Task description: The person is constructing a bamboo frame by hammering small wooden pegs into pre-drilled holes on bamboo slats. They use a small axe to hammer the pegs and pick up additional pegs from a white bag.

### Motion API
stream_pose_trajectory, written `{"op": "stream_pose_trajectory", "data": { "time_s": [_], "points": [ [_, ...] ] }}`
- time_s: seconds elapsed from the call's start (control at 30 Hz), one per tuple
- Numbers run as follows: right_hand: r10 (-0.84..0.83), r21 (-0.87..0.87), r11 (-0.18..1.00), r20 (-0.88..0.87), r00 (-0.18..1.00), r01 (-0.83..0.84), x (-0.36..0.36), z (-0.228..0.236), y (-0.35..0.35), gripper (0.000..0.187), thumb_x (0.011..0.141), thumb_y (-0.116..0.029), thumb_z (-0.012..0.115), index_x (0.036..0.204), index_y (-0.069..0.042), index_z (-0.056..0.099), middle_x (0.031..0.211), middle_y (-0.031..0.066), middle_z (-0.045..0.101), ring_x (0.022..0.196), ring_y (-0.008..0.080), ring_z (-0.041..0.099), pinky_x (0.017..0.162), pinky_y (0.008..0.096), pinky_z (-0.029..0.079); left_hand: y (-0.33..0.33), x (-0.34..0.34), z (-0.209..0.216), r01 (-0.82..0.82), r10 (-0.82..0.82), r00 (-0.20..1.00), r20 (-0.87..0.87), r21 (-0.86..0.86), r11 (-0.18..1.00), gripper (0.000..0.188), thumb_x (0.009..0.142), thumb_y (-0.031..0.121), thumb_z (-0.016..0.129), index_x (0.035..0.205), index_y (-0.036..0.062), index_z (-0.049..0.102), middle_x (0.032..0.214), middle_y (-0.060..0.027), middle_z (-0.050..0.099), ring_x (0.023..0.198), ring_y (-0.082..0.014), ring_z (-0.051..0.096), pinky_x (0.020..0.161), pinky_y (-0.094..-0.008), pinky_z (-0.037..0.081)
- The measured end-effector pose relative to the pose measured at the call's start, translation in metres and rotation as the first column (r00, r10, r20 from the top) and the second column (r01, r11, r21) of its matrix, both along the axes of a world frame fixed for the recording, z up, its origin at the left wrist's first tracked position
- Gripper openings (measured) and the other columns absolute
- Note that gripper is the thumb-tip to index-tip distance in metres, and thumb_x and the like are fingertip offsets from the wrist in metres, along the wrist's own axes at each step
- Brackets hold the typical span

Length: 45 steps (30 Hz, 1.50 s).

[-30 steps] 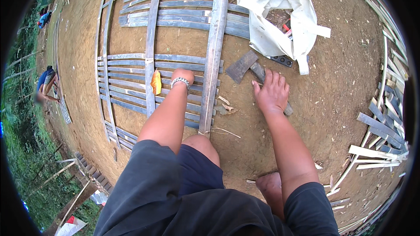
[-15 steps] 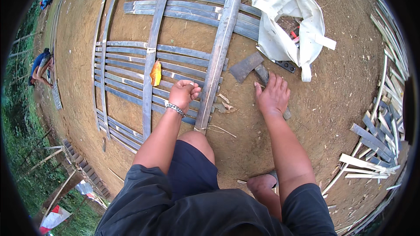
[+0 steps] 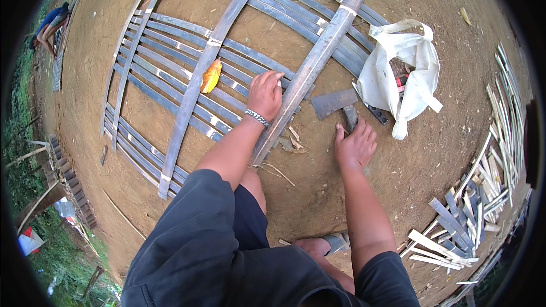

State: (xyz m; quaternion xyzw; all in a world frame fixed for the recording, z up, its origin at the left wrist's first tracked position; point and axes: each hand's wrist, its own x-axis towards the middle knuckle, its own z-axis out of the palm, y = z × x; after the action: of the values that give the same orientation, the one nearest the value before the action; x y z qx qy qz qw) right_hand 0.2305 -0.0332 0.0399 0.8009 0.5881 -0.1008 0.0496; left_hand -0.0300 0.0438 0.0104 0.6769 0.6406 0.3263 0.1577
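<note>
My right hand (image 3: 355,149) is closed over the wooden handle of a hatchet (image 3: 334,103) lying on the soil, its broad dark blade pointing left. Part of the handle is hidden under my palm. My left hand (image 3: 265,95), a chain bracelet at the wrist, is over the slatted frame (image 3: 187,99) beside its thick right-hand rail (image 3: 318,57). Its fingers are curled together; anything small between them cannot be made out. The frame is made of dark, bamboo-like strips laid across longer rails. A yellow-orange leaf (image 3: 211,75) rests on it left of my left hand.
Beyond the hatchet stands a white bag (image 3: 392,68) with red items inside, a black holed piece (image 3: 376,115) by its base. Cut strips (image 3: 455,222) are heaped at the right. Another person (image 3: 51,25) bends at the far left. A twig (image 3: 278,173) lies near my knee.
The view has turned, shifting the scene. My left hand has moved toward the thick rail. The hatchet has swung slightly under my right hand, which has closed more around its handle.
</note>
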Motion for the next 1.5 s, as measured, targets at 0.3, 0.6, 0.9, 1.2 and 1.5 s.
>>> {"op": "stream_pose_trajectory", "data": {
  "time_s": [0.3, 0.6, 0.9, 1.2, 1.5],
  "points": [
    [0.013, 0.006, 1.000, 0.049, 0.999, -0.013, 0.003, -0.006, 0.000, 0.072, 0.092, -0.055, 0.067, 0.145, -0.010, 0.050, 0.139, 0.0105, 0.055, 0.129, 0.0312, 0.050, 0.104, 0.0470, 0.041, -0.002, 0.014, -0.005, -0.011, -0.003, 0.991, -0.135, -0.100, 0.995, 0.034, 0.091, 0.010, 0.061, 0.125, 0.0053, 0.062, 0.126, -0.0170, 0.063, 0.122, -0.0359, 0.059, 0.108, -0.0485, 0.041],
    [0.027, 0.033, 0.999, 0.083, 0.996, -0.030, 0.003, -0.012, -0.002, 0.072, 0.091, -0.055, 0.068, 0.144, -0.010, 0.051, 0.134, 0.0121, 0.057, 0.124, 0.0332, 0.051, 0.101, 0.0476, 0.042, -0.011, 0.037, -0.007, -0.198, 0.198, 0.980, 0.001, -0.073, 0.978, 0.032, 0.092, 0.002, 0.056, 0.124, 0.0029, 0.063, 0.127, -0.0194, 0.062, 0.122, -0.0391, 0.058, 0.109, -0.0498, 0.042],
    [0.013, 0.020, 1.000, 0.077, 0.997, -0.014, 0.002, -0.013, -0.002, 0.073, 0.091, -0.056, 0.068, 0.144, -0.009, 0.051, 0.135, 0.0126, 0.057, 0.129, 0.0336, 0.049, 0.104, 0.0489, 0.041, -0.040, 0.025, -0.004, -0.184, 0.212, 0.936, 0.281, -0.122, 0.975, 0.021, 0.096, 0.009, 0.063, 0.108, 0.0113, 0.079, 0.111, -0.0092, 0.078, 0.117, -0.0266, 0.068, 0.115, -0.0484, 0.038],
    [0.024, 0.009, 1.000, 0.068, 0.997, -0.025, 0.000, -0.010, -0.002, 0.074, 0.092, -0.056, 0.067, 0.146, -0.009, 0.048, 0.141, 0.0121, 0.055, 0.129, 0.0332, 0.050, 0.104, 0.0486, 0.041, -0.038, 0.038, 0.000, -0.187, 0.203, 0.968, 0.147, -0.110, 0.976, 0.022, 0.095, 0.009, 0.063, 0.111, 0.0106, 0.078, 0.112, -0.0098, 0.077, 0.115, -0.0269, 0.069, 0.109, -0.0444, 0.041],
    [0.008, -0.011, 1.000, 0.053, 0.999, -0.007, 0.003, -0.007, 0.001, 0.073, 0.091, -0.054, 0.068, 0.144, -0.008, 0.050, 0.140, 0.0123, 0.055, 0.130, 0.0330, 0.050, 0.105, 0.0473, 0.041, -0.032, 0.050, -0.011, -0.353, 0.353, 0.936, -0.020, -0.062, 0.933, 0.039, 0.090, 0.001, 0.054, 0.125, 0.0069, 0.069, 0.120, -0.0138, 0.070, 0.117, -0.0319, 0.063, 0.108, -0.0459, 0.038]
  ]
}}
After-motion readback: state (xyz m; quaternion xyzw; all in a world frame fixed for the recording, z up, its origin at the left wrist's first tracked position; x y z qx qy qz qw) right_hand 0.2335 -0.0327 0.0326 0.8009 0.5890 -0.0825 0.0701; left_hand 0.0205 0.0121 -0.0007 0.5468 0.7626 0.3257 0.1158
